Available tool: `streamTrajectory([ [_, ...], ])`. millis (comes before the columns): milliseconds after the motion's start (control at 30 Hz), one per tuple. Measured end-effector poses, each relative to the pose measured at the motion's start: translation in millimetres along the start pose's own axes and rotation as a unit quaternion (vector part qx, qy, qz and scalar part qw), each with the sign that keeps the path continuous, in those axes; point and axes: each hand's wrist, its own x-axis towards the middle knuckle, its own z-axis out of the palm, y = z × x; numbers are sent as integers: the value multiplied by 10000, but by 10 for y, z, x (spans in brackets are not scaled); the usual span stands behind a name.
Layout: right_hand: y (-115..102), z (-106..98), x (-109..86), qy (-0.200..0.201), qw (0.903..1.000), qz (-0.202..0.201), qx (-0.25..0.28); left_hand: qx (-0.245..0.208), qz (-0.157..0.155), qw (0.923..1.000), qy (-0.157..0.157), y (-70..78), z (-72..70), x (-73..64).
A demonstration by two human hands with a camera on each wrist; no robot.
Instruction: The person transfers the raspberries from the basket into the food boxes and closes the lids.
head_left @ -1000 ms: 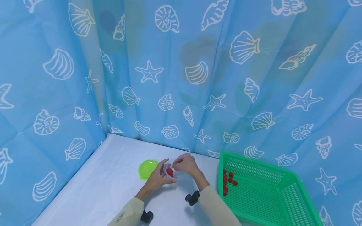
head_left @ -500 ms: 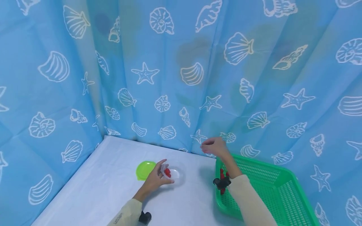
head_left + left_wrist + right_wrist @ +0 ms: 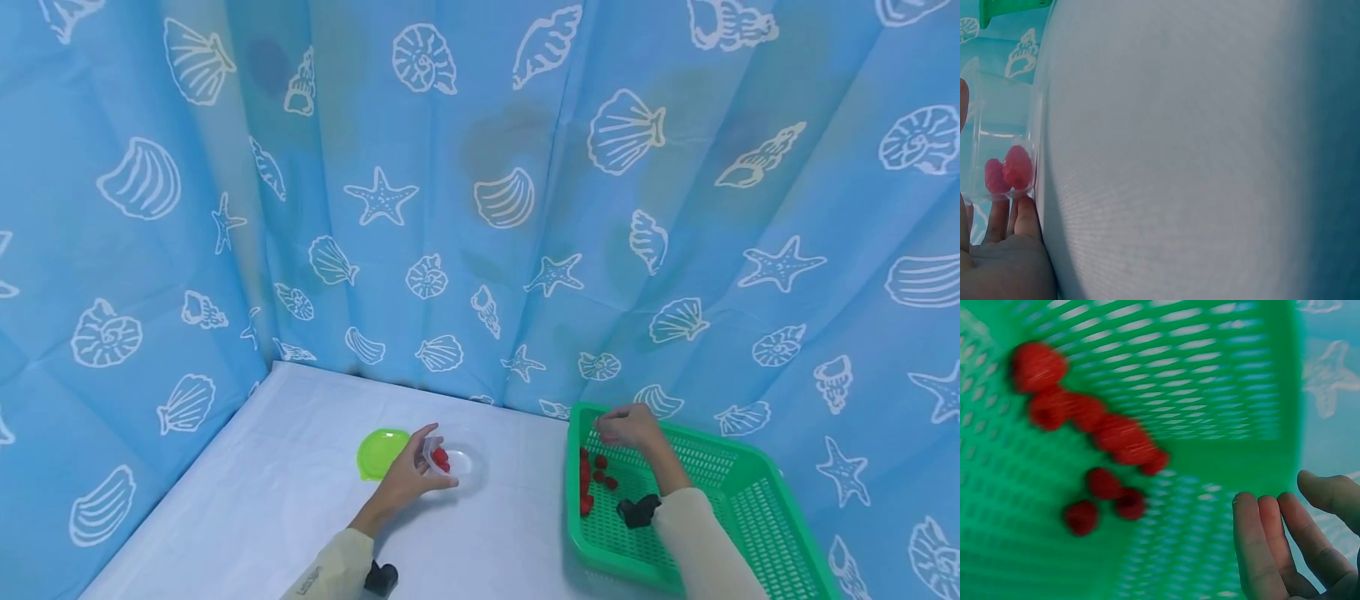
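Apparently only partway through filling the clear cup (image 3: 468, 467), gripped in the left hand (image 3: 407, 482), with two red berries (image 3: 1010, 170) visible inside but many more remaining in the green basket (image 3: 772, 510) beneath the empty right hand (image 3: 635, 427) with thumb and fingers apart.
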Motion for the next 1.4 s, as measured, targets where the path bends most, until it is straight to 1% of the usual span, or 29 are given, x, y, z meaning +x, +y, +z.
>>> streamTrajectory([
  [100, 217, 14, 63, 88, 9988, 122, -457, -7, 1, 10000, 7, -2, -7, 3],
  [167, 355, 32, 114, 155, 9980, 168, -583, -18, 2, 10000, 12, -5, -7, 0],
  [233, 465, 54, 151, 108, 9985, 250, -485, -18, -30, 10000, 17, -10, -4, -1],
  [333, 548, 86, 165, 170, 9984, 331, -422, 9, -46, 10000, 37, -8, 4, -3],
  [367, 563, 96, 165, 206, 9982, 367, -433, 17, -48, 10000, 44, -3, 5, -5],
  [500, 610, 120, 187, 293, 9975, 641, -106, 56, -72, 9999, 53, 13, 8, -5],
  [600, 645, 124, 217, 343, 9962, 767, -230, 41, -104, 9999, 55, 16, 6, -3],
  [633, 655, 127, 222, 356, 9955, 804, -349, 45, -78, 9999, 47, 16, 4, -3],
  [733, 686, 137, 217, 377, 9940, 956, -373, 49, -66, 10000, 48, 19, 1, -5],
  [867, 734, 159, 197, 416, 9918, 1204, -37, 44, -68, 10000, 47, 30, 0, -11],
  [900, 743, 164, 192, 445, 9913, 1238, -24, 42, -80, 10000, 42, 35, -1, -13],
  [1033, 774, 166, 176, 535, 9907, 1247, 98, 40, -43, 10000, 38, 61, -5, -24],
  [1167, 781, 160, 170, 553, 9915, 1178, -46, 24, -57, 10000, 45, 73, -9, -31],
  [1400, 761, 156, 152, 491, 9935, 1022, 86, 20, -43, 10000, 13, 40, -13, -18],
])
